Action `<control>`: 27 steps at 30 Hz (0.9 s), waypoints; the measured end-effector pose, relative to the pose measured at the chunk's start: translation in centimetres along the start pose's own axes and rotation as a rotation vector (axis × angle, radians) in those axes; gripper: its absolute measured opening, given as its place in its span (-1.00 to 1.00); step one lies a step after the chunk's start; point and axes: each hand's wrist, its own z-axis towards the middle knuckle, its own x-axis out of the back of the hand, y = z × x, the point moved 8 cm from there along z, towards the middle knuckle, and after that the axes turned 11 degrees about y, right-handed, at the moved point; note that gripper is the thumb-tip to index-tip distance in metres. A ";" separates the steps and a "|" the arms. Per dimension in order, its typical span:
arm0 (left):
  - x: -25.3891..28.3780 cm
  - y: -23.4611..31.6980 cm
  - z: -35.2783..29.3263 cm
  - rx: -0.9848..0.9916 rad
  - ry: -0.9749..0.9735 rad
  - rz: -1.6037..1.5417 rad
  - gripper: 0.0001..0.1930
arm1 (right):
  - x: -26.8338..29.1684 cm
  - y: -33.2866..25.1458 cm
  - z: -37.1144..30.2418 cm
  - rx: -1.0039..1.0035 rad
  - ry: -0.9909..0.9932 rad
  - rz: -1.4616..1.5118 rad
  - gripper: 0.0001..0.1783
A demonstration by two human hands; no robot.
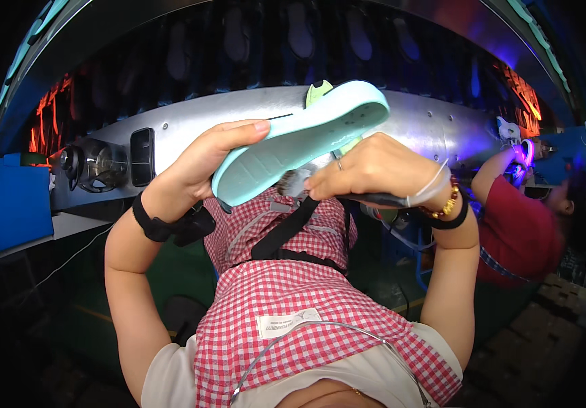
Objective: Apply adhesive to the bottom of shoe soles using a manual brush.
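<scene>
My left hand (221, 153) grips a light turquoise shoe sole (259, 166) near its left end, thumb over the upper rim. The sole is tilted, with its hollowed, ribbed side facing me. My right hand (381, 170) is closed on a brush (293, 182), whose pale and dark bristles are close under the sole's lower edge; whether they touch it I cannot tell. Part of the brush's dark handle shows below the right palm. Behind the sole, a lime-green piece (318, 92) sticks up, mostly hidden.
Beyond the metal worktop (429, 129), several dark shoe-shaped pieces stand in a row. To the left are a clear jar (102, 166), a black tray (142, 156) and a blue box (14, 204). A co-worker in a red top (521, 221) is at the right.
</scene>
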 end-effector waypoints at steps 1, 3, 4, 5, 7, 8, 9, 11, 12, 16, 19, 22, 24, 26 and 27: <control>0.3 -0.1 0.0 0.011 0.007 -0.012 -0.57 | -0.4 -0.4 -0.1 0.020 -0.107 -0.140 -0.82; 0.2 -0.2 -0.1 0.012 0.011 -0.040 -0.57 | 0.3 0.5 -0.4 0.024 -0.032 -0.090 -0.82; 0.0 -0.2 0.0 0.012 0.015 -0.064 -0.58 | 0.9 1.0 -0.5 0.030 0.048 -0.042 -0.80; 0.0 -0.3 0.0 0.010 0.010 -0.065 -0.58 | 0.4 1.4 -0.7 0.016 0.013 -0.017 -0.79; 0.6 -0.7 -0.1 0.040 0.029 -0.030 -0.57 | 0.3 0.9 -0.7 -0.034 -0.090 -0.124 -0.77; 0.8 -0.7 -0.1 0.036 0.029 -0.033 -0.57 | 0.0 1.1 -0.9 -0.085 -0.190 -0.227 -0.75; 1.0 -0.8 -0.1 0.039 0.026 -0.037 -0.57 | 0.8 0.7 -0.9 -0.066 -0.162 -0.054 -0.72; 0.9 -1.0 -0.3 0.039 0.022 -0.042 -0.56 | 1.5 1.6 -0.9 -0.095 -0.072 -0.061 -0.72; 0.9 -0.7 -0.4 0.007 0.034 -0.015 -0.56 | 2.1 2.2 -1.2 -0.128 0.027 -0.068 -0.71; 1.9 -0.9 -0.4 -0.038 0.077 -0.089 -0.52 | 1.0 3.8 -2.8 -0.270 0.013 0.017 -0.77; 1.4 -2.2 0.9 -0.010 0.002 -0.305 -0.53 | 1.4 3.2 -2.0 -0.321 0.341 0.338 -0.77; 0.4 -3.1 1.8 0.007 0.023 -0.489 -0.52 | -2.1 7.1 -2.6 -0.587 0.454 0.612 -0.76; 0.3 -2.9 1.7 -0.045 -0.070 -0.460 -0.51 | -1.9 7.8 -3.2 -0.544 0.563 0.564 -0.79; 0.8 -3.3 1.8 -0.026 -0.040 -0.493 -0.51 | -1.7 8.2 -3.7 -0.502 0.668 0.520 -0.82; 1.0 -3.5 2.1 -0.011 -0.019 -0.523 -0.51 | -1.3 8.6 -4.1 -0.509 0.728 0.480 -0.81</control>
